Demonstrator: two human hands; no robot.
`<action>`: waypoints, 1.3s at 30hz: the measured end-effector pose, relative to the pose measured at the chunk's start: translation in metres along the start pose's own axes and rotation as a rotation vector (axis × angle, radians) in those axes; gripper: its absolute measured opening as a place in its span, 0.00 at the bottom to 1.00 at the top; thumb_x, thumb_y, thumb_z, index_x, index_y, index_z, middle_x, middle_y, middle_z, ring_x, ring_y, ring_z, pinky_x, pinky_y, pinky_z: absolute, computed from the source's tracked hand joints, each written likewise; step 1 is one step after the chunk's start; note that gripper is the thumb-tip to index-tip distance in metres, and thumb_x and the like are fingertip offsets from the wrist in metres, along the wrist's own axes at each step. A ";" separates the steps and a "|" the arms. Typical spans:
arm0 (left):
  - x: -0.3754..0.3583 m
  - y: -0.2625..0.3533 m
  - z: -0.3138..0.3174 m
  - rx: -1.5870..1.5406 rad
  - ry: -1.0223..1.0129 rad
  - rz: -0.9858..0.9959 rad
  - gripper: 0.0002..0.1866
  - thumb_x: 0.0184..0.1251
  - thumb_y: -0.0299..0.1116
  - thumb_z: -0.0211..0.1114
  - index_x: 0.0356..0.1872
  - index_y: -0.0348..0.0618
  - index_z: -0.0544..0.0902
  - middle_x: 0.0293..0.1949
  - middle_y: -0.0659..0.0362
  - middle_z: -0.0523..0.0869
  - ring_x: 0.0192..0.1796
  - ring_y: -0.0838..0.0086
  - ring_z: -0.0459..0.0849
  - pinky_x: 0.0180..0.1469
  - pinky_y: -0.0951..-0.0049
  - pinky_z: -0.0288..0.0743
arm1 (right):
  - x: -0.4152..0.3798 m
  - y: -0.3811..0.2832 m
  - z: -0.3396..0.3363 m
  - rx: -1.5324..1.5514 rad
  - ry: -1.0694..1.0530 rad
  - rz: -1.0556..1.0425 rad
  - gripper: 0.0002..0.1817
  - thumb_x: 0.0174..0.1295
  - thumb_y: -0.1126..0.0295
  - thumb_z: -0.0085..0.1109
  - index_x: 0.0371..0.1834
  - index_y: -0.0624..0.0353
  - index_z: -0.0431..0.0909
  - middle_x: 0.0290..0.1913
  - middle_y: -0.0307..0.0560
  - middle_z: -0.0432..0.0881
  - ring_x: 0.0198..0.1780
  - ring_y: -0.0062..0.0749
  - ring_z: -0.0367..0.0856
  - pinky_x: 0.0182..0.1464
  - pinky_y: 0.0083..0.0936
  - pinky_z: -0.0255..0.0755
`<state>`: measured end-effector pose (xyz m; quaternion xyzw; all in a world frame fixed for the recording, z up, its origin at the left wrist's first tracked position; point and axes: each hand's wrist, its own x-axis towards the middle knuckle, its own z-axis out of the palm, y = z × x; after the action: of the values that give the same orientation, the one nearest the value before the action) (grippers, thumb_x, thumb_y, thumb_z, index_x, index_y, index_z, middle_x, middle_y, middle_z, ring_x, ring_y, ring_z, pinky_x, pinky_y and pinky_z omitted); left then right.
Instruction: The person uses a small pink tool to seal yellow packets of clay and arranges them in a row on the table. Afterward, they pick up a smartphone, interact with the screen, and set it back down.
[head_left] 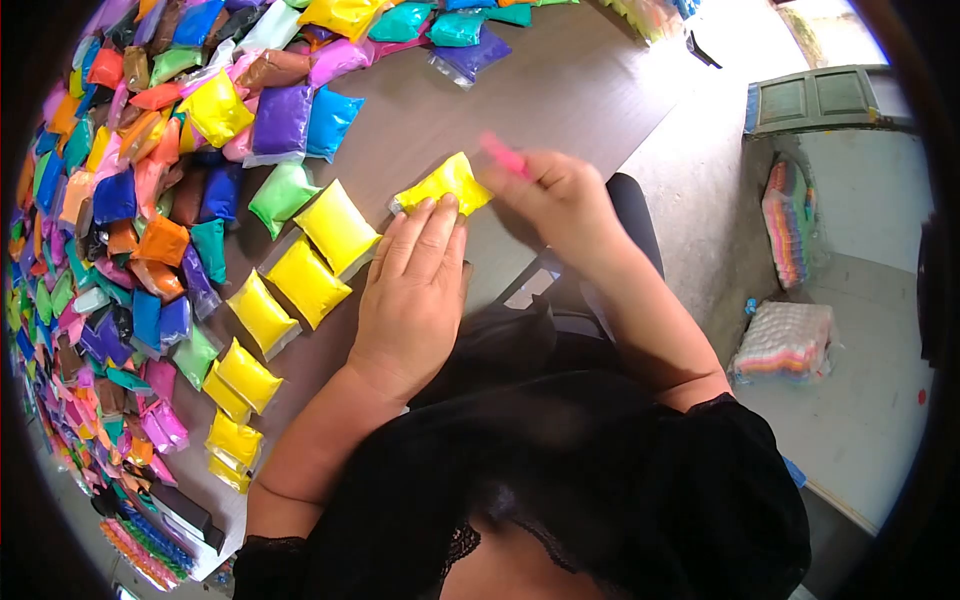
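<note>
A workshop or packing room is being suggested: one side of a broad table (400, 125) is being covered by heaped, many-coloured packets (160, 241), while wrapped stacks (785, 338) are being held on a pale surface (870, 310) beyond bare floor (672, 185).

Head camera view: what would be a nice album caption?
Left hand resting on a yellow packet, right hand gripping something pink, beside a colourful heap of packets.
</note>
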<state>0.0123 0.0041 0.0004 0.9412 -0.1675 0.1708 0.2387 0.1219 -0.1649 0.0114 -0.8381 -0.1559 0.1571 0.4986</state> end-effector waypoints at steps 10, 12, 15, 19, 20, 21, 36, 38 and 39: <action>0.005 -0.002 -0.001 0.059 -0.114 -0.083 0.24 0.60 0.26 0.68 0.58 0.34 0.77 0.64 0.46 0.72 0.64 0.51 0.72 0.66 0.54 0.66 | 0.000 0.027 -0.014 0.424 0.028 0.036 0.08 0.74 0.67 0.52 0.48 0.59 0.75 0.26 0.32 0.71 0.26 0.13 0.64 0.28 0.12 0.57; 0.001 -0.003 0.002 0.044 -0.108 -0.055 0.25 0.59 0.27 0.68 0.59 0.35 0.77 0.64 0.47 0.72 0.64 0.52 0.72 0.65 0.55 0.66 | -0.002 0.020 -0.019 0.266 -0.069 0.131 0.08 0.70 0.68 0.59 0.38 0.63 0.79 0.26 0.34 0.75 0.27 0.16 0.70 0.32 0.16 0.64; -0.004 0.002 0.000 0.001 -0.148 -0.053 0.26 0.58 0.28 0.69 0.59 0.36 0.77 0.64 0.48 0.72 0.64 0.52 0.72 0.64 0.56 0.67 | -0.004 0.025 -0.014 0.121 0.050 -0.119 0.08 0.67 0.68 0.63 0.40 0.61 0.84 0.28 0.36 0.75 0.27 0.20 0.71 0.32 0.18 0.66; -0.002 0.007 -0.003 -0.034 -0.088 -0.060 0.25 0.58 0.27 0.69 0.59 0.35 0.78 0.62 0.48 0.73 0.64 0.53 0.72 0.64 0.57 0.67 | -0.011 0.028 -0.011 -0.051 0.098 -0.338 0.10 0.64 0.70 0.64 0.48 0.58 0.84 0.29 0.41 0.76 0.27 0.28 0.75 0.32 0.22 0.70; -0.002 0.006 -0.001 -0.037 -0.090 -0.064 0.25 0.58 0.27 0.69 0.59 0.35 0.78 0.62 0.48 0.73 0.64 0.53 0.72 0.64 0.57 0.67 | -0.015 0.022 -0.010 -0.118 0.107 -0.376 0.10 0.62 0.71 0.64 0.47 0.58 0.84 0.29 0.42 0.76 0.28 0.31 0.76 0.31 0.24 0.71; -0.003 0.004 0.003 -0.039 -0.096 -0.025 0.25 0.59 0.27 0.69 0.58 0.33 0.78 0.62 0.49 0.73 0.64 0.53 0.72 0.65 0.57 0.67 | -0.019 0.016 -0.009 -0.184 0.117 -0.413 0.10 0.61 0.72 0.65 0.46 0.58 0.85 0.29 0.44 0.76 0.28 0.34 0.77 0.30 0.26 0.72; -0.002 0.004 0.004 -0.026 -0.164 -0.008 0.23 0.63 0.29 0.65 0.59 0.32 0.76 0.63 0.50 0.72 0.67 0.55 0.69 0.69 0.59 0.64 | -0.001 0.009 -0.018 -0.472 0.153 -0.429 0.04 0.57 0.75 0.64 0.35 0.58 0.84 0.32 0.46 0.81 0.31 0.40 0.81 0.33 0.28 0.75; -0.005 0.005 0.005 -0.033 -0.172 -0.011 0.23 0.63 0.28 0.65 0.59 0.33 0.76 0.63 0.50 0.72 0.67 0.56 0.69 0.69 0.59 0.64 | -0.015 0.005 -0.008 -0.450 0.082 -0.416 0.04 0.57 0.74 0.64 0.35 0.58 0.83 0.32 0.46 0.81 0.32 0.40 0.81 0.34 0.29 0.75; -0.006 0.005 0.007 -0.027 -0.167 -0.010 0.23 0.62 0.28 0.65 0.59 0.33 0.76 0.63 0.50 0.72 0.67 0.56 0.69 0.69 0.59 0.64 | -0.019 0.004 -0.006 -0.430 0.017 -0.408 0.04 0.57 0.74 0.64 0.35 0.58 0.83 0.32 0.47 0.81 0.32 0.40 0.81 0.35 0.29 0.75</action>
<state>0.0071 -0.0017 -0.0054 0.9497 -0.1842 0.0883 0.2375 0.1077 -0.1798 0.0123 -0.8770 -0.3469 0.0099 0.3323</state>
